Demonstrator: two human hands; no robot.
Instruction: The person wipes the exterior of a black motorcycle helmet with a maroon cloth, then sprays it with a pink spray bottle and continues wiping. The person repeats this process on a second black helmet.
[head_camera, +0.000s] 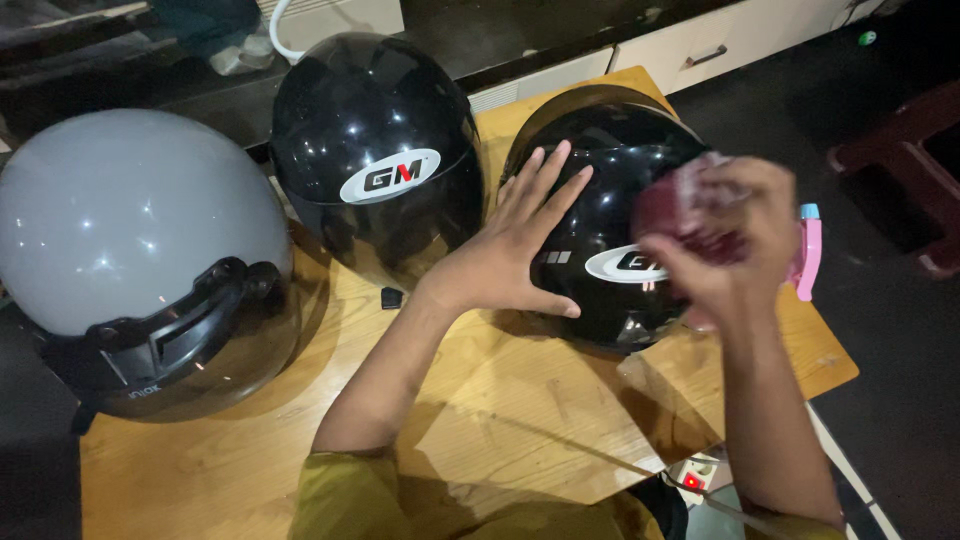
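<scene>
Three helmets sit on a wooden table (520, 410). My left hand (515, 245) lies flat, fingers spread, on the left side of the glossy black helmet (610, 170) at the right. My right hand (725, 235) presses a crumpled dark red cloth (675, 210) against that helmet's right side; the hand is blurred. A second black helmet (375, 150) stands just left of it, at the back. A grey helmet (130, 220) with a dark visor rests at the far left.
A pink and blue spray bottle (808, 250) stands behind my right hand near the table's right edge. A small black piece (391, 297) lies on the wood between helmets. A power strip with a red light (693, 478) sits below the front edge. White drawers (720, 40) stand behind.
</scene>
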